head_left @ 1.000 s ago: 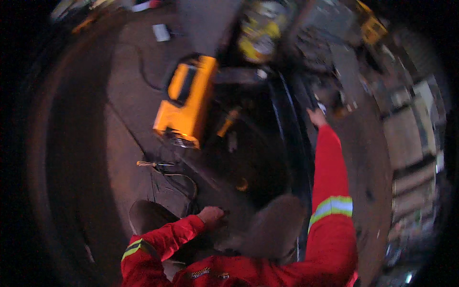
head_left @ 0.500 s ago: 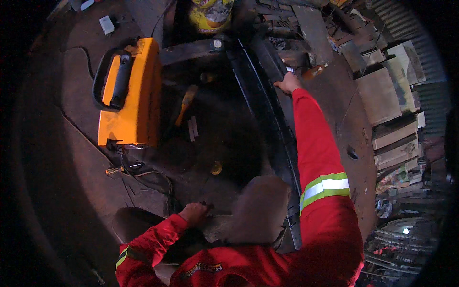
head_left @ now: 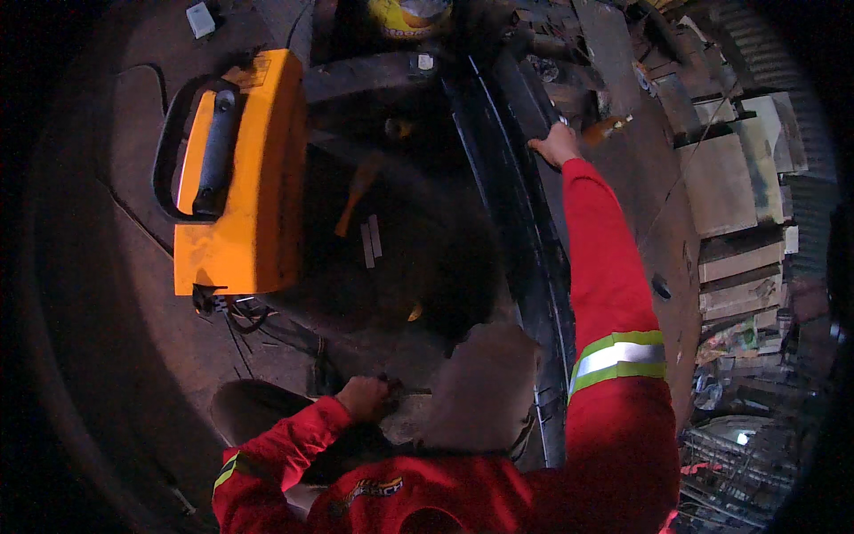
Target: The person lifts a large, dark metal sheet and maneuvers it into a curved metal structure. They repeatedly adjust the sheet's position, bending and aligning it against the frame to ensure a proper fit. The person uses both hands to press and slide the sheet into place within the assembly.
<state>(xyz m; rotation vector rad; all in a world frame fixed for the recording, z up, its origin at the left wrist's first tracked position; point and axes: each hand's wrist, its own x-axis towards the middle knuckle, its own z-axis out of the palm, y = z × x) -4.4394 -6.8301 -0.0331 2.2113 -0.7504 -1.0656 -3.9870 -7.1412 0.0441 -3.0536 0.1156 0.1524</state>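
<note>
A long black ridged panel [head_left: 525, 231] slants from the far middle down past my right knee. At its far right part is my right hand [head_left: 558, 145], closed at the edge with the thumb reaching left across it. The other fingers are mostly hidden, and a small shiny spot shows just beyond them. My left hand [head_left: 365, 398] is low in front of my body, its fingers curled at a small dark thing I cannot make out. To the left stands an orange box-shaped machine [head_left: 276, 178] with a black carry handle [head_left: 216, 151].
Left of the panel lie an orange tool [head_left: 358, 191] and two pale strips [head_left: 371, 240]. A yellow bucket [head_left: 409, 18] stands at the far middle. Beyond my right hand lies an orange bottle-like thing [head_left: 607, 129]. Flat boards [head_left: 716, 187] are stacked along the right. Cables [head_left: 253, 316] trail below the machine.
The whole view has shifted, so the machine, panel and floor things sit a little lower. My right hand stays at the panel's far part. My left hand has hardly moved.
</note>
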